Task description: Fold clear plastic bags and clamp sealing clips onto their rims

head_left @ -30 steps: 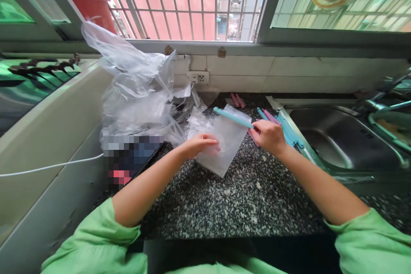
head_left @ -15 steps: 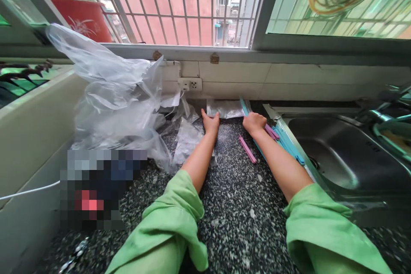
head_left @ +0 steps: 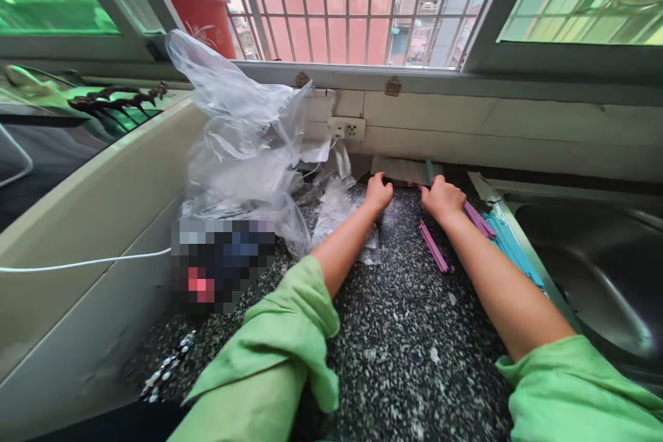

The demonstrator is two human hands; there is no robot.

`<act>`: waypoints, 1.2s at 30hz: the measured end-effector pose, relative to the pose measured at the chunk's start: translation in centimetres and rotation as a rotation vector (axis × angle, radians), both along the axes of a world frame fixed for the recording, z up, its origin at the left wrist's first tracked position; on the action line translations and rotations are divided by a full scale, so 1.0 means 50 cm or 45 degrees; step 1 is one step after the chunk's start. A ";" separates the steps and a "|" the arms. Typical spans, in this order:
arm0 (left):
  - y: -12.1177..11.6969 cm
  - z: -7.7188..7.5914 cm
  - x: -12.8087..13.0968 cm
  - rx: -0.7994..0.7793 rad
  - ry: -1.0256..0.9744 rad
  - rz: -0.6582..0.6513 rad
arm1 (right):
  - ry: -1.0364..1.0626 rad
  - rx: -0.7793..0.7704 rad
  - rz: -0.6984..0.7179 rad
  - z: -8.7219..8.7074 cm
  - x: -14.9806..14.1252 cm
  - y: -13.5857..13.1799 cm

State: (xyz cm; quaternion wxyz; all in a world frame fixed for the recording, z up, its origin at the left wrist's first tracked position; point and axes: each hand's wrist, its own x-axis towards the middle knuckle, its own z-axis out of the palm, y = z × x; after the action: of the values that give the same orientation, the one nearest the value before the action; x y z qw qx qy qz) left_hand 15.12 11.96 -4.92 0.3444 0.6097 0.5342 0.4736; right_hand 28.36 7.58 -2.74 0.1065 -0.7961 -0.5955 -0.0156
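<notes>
Both my arms reach to the back of the speckled counter (head_left: pixel 404 331). A small clear bag (head_left: pixel 404 169) lies there against the tiled wall, with a teal sealing clip (head_left: pixel 429 168) on its right end. My left hand (head_left: pixel 378 192) is curled at the bag's near left edge. My right hand (head_left: pixel 443 197) is curled at its near right edge, beside the clip. The fingertips of both hands are hidden behind the knuckles.
A pink clip stick (head_left: pixel 434 247) lies by my right forearm, with purple sticks (head_left: pixel 479 219) and teal sticks (head_left: pixel 512 248) along the steel sink (head_left: pixel 595 269). A heap of clear plastic bags (head_left: pixel 243 145) stands left, above a blurred object (head_left: pixel 222 262). A wall socket (head_left: pixel 347 128) is behind.
The clipped bag went from the middle of the counter to the back wall, carried by both hands. Since half a second ago the hands stay there, fingers more curled; the view has shifted.
</notes>
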 end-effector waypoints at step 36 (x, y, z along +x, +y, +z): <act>-0.366 0.019 -0.205 0.917 0.722 -0.454 | 1.814 0.349 0.469 0.062 -0.129 -0.324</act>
State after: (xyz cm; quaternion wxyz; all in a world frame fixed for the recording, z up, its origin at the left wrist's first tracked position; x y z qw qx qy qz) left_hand 4.87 -6.35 -3.97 0.0286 0.8769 0.2964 0.3772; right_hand 21.90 -8.60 0.34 0.5656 -0.4805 -0.4986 0.4479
